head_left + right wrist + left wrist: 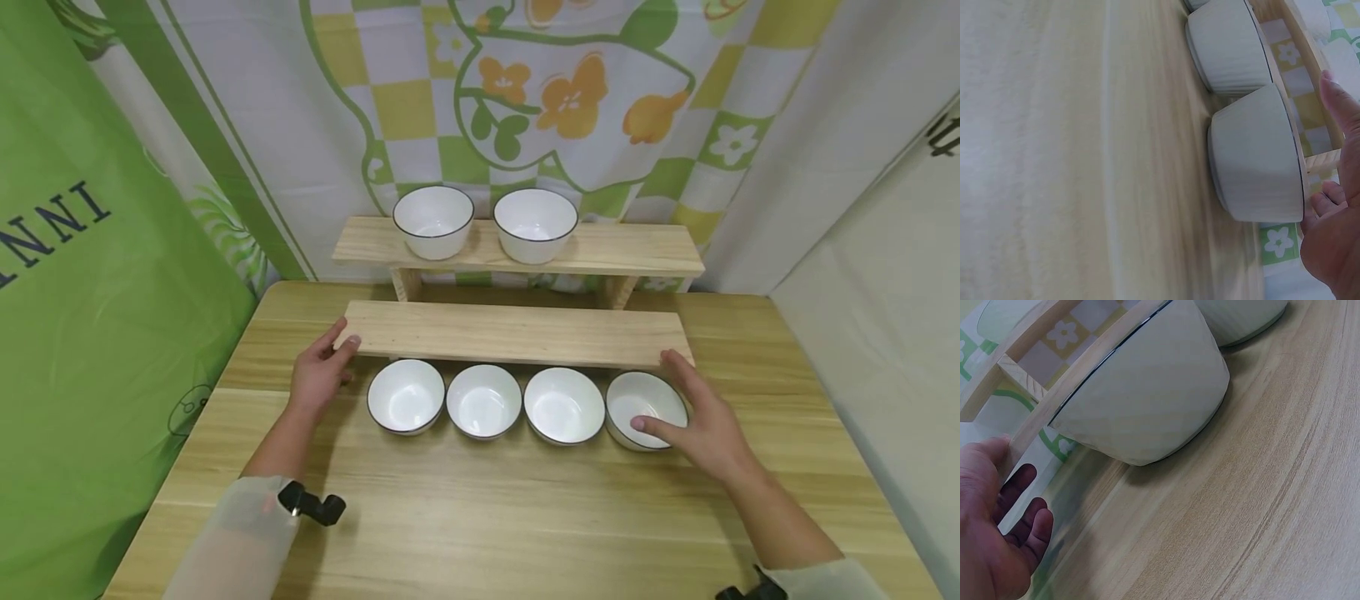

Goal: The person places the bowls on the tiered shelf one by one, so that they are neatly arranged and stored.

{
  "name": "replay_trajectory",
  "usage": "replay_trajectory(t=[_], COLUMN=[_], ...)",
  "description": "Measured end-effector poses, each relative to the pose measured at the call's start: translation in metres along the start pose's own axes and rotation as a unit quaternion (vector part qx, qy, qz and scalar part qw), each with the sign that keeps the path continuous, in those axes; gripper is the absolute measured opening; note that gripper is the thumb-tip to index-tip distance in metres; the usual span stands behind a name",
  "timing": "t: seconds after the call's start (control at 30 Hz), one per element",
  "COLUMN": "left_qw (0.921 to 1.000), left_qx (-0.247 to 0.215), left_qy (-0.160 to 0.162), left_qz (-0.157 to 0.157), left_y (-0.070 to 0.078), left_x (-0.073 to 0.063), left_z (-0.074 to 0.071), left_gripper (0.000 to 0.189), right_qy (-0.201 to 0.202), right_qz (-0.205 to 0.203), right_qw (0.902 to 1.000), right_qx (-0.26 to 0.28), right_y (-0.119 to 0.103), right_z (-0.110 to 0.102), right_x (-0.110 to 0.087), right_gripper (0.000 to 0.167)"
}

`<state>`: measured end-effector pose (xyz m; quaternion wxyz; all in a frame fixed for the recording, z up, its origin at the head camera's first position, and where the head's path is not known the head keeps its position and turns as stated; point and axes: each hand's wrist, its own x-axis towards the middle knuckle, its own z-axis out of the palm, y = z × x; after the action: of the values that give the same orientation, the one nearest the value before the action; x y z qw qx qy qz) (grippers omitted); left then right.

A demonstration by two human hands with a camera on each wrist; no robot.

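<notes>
Behind four bowls [483, 402] lies a long, pale plank [510, 333] — left fingers [328, 337] pinching it, right fingers [687, 380] spread at its end.

One off-white fabric sleeve [228, 546] occupies the lower left, a matching sleeve [828, 581] the lower right. A black, angular attachment [311, 502] is fitted near the left sleeve's end, a second black attachment [753, 588] near the right's.
</notes>
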<state>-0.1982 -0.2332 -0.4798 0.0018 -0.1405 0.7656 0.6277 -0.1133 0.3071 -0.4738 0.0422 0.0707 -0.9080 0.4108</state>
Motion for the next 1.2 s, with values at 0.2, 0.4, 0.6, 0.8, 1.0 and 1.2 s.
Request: replay_trajectory(t=[0.2,0.4,0.6,0.8,1.0,1.2], left_qw=[1.0,0.9999,0.9998,0.9996,0.9996,0.9998], left_qx=[-0.002,-0.005,-0.007,-0.012,-0.015,-0.017], left_qy=[0.003,0.011,0.018,0.022,0.02,0.009], left_qz=[0.0,-0.005,0.007,0.014,0.012,-0.001], left_y=[-0.002,-0.019,-0.032,-0.033,-0.033,-0.019], left_x=[0.001,0.015,0.023,0.02,0.02,0.013], left_z=[0.0,-0.002,-0.003,-0.001,-0.001,0.0], left_gripper=[0.062,0.061,0.064,0.066,0.067,0.063], right_qy=[0.002,-0.01,-0.011,-0.032,-0.042,-0.037], right_qz=[0.013,0.029,0.027,0.054,0.065,0.063], right_qw=[0.9999,0.9995,0.9996,0.998,0.9969,0.9972], right_qx=[-0.001,0.012,0.007,0.009,0.009,0.013], right_y=[0.005,0.011,0.021,0.029,0.033,0.034], right_z=[0.0,0.002,0.006,0.01,0.014,0.016], right_x=[-0.009,-0.015,-0.018,-0.02,-0.021,-0.022], right_gripper=[0.116,0.118,0.12,0.13,0.135,0.136])
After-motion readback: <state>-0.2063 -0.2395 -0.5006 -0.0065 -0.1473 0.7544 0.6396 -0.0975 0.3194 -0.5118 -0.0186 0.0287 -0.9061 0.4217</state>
